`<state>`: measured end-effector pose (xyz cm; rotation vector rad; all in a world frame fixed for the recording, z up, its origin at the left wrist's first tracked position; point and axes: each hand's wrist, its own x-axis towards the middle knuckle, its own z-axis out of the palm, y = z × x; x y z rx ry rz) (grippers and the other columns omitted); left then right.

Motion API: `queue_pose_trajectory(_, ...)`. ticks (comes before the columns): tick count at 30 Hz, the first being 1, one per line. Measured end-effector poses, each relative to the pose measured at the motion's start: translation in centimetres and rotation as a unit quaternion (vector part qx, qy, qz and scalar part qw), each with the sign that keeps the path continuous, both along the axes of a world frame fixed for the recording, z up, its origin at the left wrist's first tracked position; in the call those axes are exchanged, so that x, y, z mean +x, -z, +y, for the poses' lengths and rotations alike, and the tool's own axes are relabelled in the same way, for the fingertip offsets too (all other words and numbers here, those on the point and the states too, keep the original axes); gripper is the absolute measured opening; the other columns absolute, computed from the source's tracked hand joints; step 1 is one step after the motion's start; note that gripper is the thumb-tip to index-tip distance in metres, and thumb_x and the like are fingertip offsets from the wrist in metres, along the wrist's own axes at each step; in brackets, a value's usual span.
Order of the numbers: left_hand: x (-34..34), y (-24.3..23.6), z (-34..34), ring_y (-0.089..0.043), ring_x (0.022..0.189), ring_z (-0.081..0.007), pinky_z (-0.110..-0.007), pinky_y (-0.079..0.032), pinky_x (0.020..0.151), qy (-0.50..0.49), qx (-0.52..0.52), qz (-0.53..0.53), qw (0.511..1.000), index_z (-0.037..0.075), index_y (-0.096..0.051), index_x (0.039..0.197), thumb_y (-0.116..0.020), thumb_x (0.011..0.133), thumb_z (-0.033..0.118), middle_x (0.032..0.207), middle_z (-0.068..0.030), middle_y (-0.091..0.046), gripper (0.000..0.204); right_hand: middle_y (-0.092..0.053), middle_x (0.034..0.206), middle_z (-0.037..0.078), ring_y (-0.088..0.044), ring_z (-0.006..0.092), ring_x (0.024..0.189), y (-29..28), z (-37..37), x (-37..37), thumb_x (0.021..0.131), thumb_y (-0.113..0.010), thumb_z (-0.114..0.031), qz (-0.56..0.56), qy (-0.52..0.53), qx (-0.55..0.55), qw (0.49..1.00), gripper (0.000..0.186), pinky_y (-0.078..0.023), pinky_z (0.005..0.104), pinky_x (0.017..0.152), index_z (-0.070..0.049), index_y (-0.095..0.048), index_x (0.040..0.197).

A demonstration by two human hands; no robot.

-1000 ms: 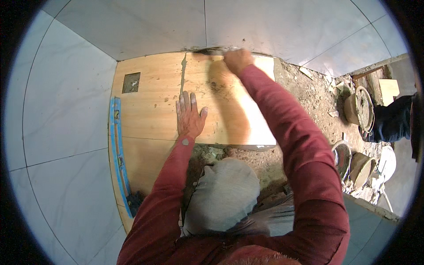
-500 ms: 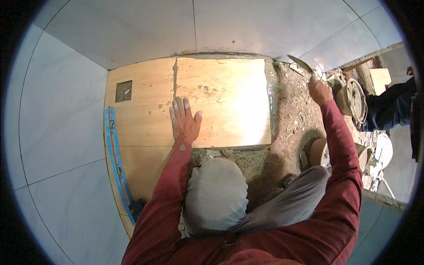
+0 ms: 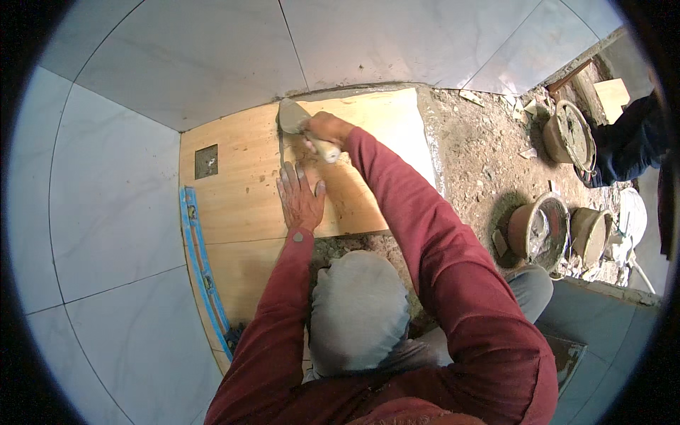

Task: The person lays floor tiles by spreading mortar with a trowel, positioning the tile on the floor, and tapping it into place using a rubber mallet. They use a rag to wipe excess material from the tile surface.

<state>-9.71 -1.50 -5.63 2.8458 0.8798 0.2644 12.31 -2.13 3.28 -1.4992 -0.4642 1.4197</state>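
My left hand (image 3: 302, 198) lies flat and open on the tan floor tile (image 3: 389, 134), beside the mortar-smeared joint with the neighbouring tile (image 3: 241, 170). In my right hand (image 3: 327, 130) is a trowel (image 3: 292, 116), gripped by its pale handle. Its grey blade reaches the far end of that joint, near the wall; whether it touches the tile I cannot tell. Wet mortar (image 3: 433, 142) edges the tile's right side, and brown smudges mark its surface.
A blue spirit level (image 3: 202, 262) lies along the left wall. Rough rubble ground (image 3: 474, 156) stretches to the right, with mortar buckets (image 3: 520, 230) (image 3: 559, 138) (image 3: 589, 234) on it. Another person's dark-clothed limb (image 3: 627, 138) is at the far right. Large pale tiles (image 3: 205, 64) cover the walls.
My right hand has swung left with the trowel, from above the rubble to the joint between the tiles. The left hand stays flat on the tile. The view has shifted slightly.
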Motion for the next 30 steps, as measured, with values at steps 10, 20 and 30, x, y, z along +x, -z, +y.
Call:
queue_pose_trajectory(10,0.2,-0.5,-0.5,-0.026,0.150,-0.0459,-0.056,-0.019,0.125,0.000,-0.006,-0.040,0.999,-0.004,-0.032,0.156,-0.056,0.101,0.042,0.162,-0.0303,-0.028,0.075,-0.057,0.076,0.003,-0.053,0.0082,0.052,-1.0,-23.6,10.0,0.108,-0.046,-0.017,0.069,0.369,-0.021,0.927,0.031,-0.051,0.0209,0.041,0.005,-0.056,0.128)
queue_pose_trajectory(20,0.2,0.0,-0.4,-0.021,0.154,-0.0415,-0.052,-0.015,0.128,-0.018,-0.005,-0.005,1.000,-0.002,-0.029,0.158,-0.052,0.103,0.044,0.166,-0.0260,-0.023,0.075,-0.061,0.083,0.013,-0.062,0.0194,0.065,-4.8,-28.3,9.9,0.102,-0.053,-0.026,-0.334,0.180,-0.141,0.915,0.030,-0.056,0.0381,0.057,-0.004,-0.055,0.121)
queue_pose_trajectory(30,0.5,0.4,-0.6,-0.023,0.153,-0.0441,-0.054,-0.018,0.126,-0.020,0.003,-0.014,1.000,0.000,-0.032,0.158,-0.052,0.104,0.043,0.166,-0.0269,-0.024,0.072,-0.054,0.062,-0.002,-0.049,0.0115,0.049,-2.5,-26.8,18.7,0.109,-0.041,-0.022,-0.866,-0.116,-0.241,0.423,0.031,-0.044,0.0345,0.047,-0.009,-0.063,0.091)
